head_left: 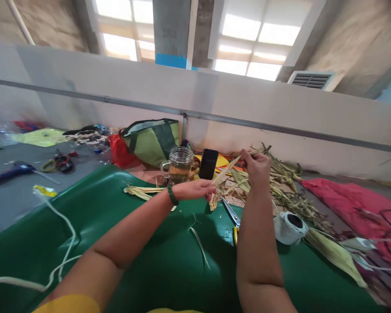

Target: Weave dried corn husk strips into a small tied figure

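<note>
A pale strip of dried corn husk (226,171) stretches between my two hands. My left hand (200,189), with a green bracelet at the wrist, is closed around its lower end, where a crumpled tip hangs below the fingers. Higher and to the right, my right hand (256,167) pinches the upper end. Between my forearms lie scissors (230,211) with yellow handles, partly hidden by my right arm. A thin husk scrap (200,248) rests on the green mat (169,269). More husk strips (143,190) lie behind my left wrist.
Behind my hands stand a glass mug (180,167) of liquid and a phone (208,164). Dried stalks (296,200), a white roll (289,227) and pink cloth (355,208) lie right. A green bag (153,141), pliers-like tools (60,163) and a white cord (70,226) are left.
</note>
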Tool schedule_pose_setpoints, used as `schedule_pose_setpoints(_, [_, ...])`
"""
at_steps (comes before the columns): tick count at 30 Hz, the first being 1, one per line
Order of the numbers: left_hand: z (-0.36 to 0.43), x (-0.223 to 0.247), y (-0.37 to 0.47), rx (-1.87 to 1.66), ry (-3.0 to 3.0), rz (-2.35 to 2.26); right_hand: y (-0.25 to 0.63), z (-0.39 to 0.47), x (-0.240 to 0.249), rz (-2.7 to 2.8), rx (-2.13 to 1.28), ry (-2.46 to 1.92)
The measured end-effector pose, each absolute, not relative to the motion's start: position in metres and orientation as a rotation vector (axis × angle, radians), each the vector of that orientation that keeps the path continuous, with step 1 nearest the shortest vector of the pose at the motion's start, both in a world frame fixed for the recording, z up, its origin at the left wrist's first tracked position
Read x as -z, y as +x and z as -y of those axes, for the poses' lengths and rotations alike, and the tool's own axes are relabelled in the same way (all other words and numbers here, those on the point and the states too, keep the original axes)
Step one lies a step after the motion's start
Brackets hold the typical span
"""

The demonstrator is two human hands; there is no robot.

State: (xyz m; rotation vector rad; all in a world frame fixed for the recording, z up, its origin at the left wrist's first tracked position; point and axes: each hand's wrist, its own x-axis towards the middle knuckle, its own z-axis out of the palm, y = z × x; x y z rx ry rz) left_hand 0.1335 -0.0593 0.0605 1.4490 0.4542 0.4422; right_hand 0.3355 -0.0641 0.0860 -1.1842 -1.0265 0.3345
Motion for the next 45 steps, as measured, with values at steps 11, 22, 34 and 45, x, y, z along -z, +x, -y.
schedule_pose_setpoints(11, [0.052, -0.060, 0.128, -0.542, 1.196, -0.288, 0.268, 0.076, -0.094, 1.674, -0.642, -1.263])
schedule_pose_setpoints(22, [0.033, -0.082, 0.114, -1.160, 0.544, -0.384, 0.266, 0.088, -0.098, 1.809, -0.611, -1.273])
schedule_pose_setpoints(34, [0.040, -0.101, 0.104, -1.303, 0.331, -0.368, 0.246, 0.108, -0.104, 2.210, -0.372, -1.463])
schedule_pose_setpoints(45, [0.034, -0.100, 0.100, -1.391, 0.320, -0.328, 0.247, 0.117, -0.107, 2.195, -0.397, -1.358])
